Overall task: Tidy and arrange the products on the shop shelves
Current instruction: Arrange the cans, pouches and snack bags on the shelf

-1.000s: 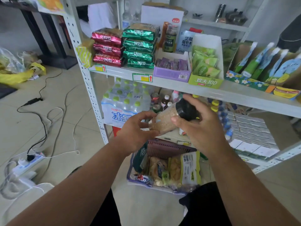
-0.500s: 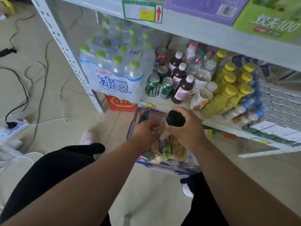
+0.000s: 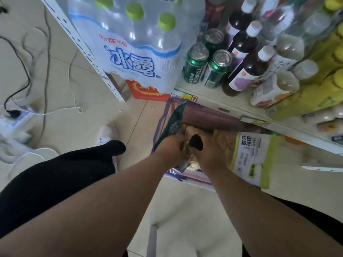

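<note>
Well, both hands were down over the purple basket point(image 3: 168, 115) on the floor, close together on one item. The right hand point(image 3: 207, 153) was wrapped round the black cap point(image 3: 196, 142) of a jar point(image 3: 185, 144), while the left hand point(image 3: 169, 147) gripped its body just beside it. Almost all of the jar was hidden by fingers; only the dark lid and a sliver of pale side showed.

By my reckoning it was a rigid, smooth container of modest weight, likely slick at the sides, so the lid and the body below it looked the safest places to hold. Whether it was glass or plastic, I could not tell.

Around it in the basket lay soft packets: a dark green bag point(image 3: 174, 121) leaning on the left wall and a white-and-lime snack pouch point(image 3: 254, 158) hanging over the right rim. Those looked light and crinkly. Above, the shelf point(image 3: 207, 95) carried green cans point(image 3: 196, 64), dark bottles point(image 3: 248, 71) and a wrapped water pack point(image 3: 133, 58).
</note>
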Demonstrator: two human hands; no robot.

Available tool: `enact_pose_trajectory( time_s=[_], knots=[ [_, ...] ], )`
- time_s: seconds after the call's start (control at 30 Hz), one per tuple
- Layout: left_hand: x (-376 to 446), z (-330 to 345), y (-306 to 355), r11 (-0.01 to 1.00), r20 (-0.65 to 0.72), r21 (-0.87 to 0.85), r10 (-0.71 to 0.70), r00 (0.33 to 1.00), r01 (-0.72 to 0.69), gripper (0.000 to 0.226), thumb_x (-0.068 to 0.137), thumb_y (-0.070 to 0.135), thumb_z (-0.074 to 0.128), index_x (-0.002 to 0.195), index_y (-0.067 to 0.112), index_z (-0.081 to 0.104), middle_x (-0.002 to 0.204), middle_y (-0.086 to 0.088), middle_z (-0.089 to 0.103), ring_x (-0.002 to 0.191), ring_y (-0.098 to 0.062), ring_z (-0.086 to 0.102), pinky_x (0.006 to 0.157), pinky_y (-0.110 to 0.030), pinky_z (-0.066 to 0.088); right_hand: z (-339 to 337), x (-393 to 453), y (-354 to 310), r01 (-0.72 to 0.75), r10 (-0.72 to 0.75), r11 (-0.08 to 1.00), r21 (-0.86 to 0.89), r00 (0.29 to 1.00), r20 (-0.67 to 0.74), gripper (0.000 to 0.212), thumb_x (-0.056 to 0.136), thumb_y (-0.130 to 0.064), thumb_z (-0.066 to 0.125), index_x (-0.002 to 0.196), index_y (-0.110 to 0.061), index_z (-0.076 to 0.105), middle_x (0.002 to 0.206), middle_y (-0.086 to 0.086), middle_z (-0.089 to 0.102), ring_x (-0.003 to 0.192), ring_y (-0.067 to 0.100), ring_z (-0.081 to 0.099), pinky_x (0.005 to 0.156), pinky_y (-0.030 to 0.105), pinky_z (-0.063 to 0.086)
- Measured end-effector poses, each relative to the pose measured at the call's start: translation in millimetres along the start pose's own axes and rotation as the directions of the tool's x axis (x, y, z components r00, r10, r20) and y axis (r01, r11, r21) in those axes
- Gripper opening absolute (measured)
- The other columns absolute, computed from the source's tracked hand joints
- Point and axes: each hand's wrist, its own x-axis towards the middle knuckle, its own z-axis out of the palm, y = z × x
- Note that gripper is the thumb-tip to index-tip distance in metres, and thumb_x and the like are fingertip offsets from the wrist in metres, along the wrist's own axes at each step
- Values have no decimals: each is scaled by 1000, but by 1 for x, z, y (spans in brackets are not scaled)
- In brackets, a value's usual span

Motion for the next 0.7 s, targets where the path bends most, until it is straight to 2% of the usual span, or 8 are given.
enact_pose_trajectory(
  time_s=[0.1,0.23,0.33,0.37,0.47,0.53,0.6,0.7],
  knots=[
    [-5,-5,9,1000,-8,7,4,1000,-4,44,98,21,71,141,20,65,125,-1,71,119,-23,67,98,-27,47,-15,0,-2,-3,3,1000,27,1000,-13,44,99,-34,69,141,-25,58,132,5,67,122,31,62,89,34,44],
    [-29,-25,35,998,-73,-15,65,995,-66,34,97,16,69,130,24,69,117,3,72,109,-22,69,96,-34,58,-61,-14,-19,32,-10,989,143,988,-152,44,101,-46,66,134,-16,65,124,8,69,114,27,64,95,38,51],
    [-58,-52,57,981,-229,-83,153,961,-176,25,93,18,72,113,34,73,93,19,67,86,5,64,76,-7,48,-99,-38,-41,86,-32,966,244,976,-216,42,101,-41,67,136,-18,65,118,-3,71,106,15,65,88,29,49],
    [-71,-63,66,970,-264,-119,174,949,-211,25,94,18,73,111,37,72,90,23,64,82,8,62,76,-5,48,-110,-47,-49,119,-50,959,258,965,-258,41,101,-39,67,136,-18,66,116,-5,71,104,12,65,86,26,48],
    [-106,-90,84,932,-349,-222,197,916,-285,30,94,18,76,122,30,73,104,10,74,89,-5,69,77,-23,60,-140,-76,-72,222,-102,937,270,912,-397,37,102,-37,66,134,-19,68,118,-3,73,104,11,66,90,29,53],
    [-129,-107,97,909,-392,-281,183,901,-307,35,96,19,77,128,30,71,114,3,75,89,-8,70,68,-21,57,-159,-96,-89,282,-135,921,270,879,-456,35,103,-38,66,133,-20,69,113,-3,74,98,9,67,86,28,55],
    [-155,-125,109,887,-426,-324,175,888,-330,34,96,28,79,128,38,70,111,6,74,89,-9,71,65,-25,60,-180,-116,-106,349,-182,896,273,851,-492,34,103,-37,66,132,-19,69,109,-5,73,93,7,67,80,23,54],
    [-196,-153,132,854,-496,-290,251,831,-431,31,96,32,79,124,39,70,117,15,72,99,-2,69,71,-25,62,-211,-142,-132,431,-240,869,243,797,-554,33,103,-36,65,132,-19,69,109,-7,73,93,5,66,78,13,50]
  ],
)
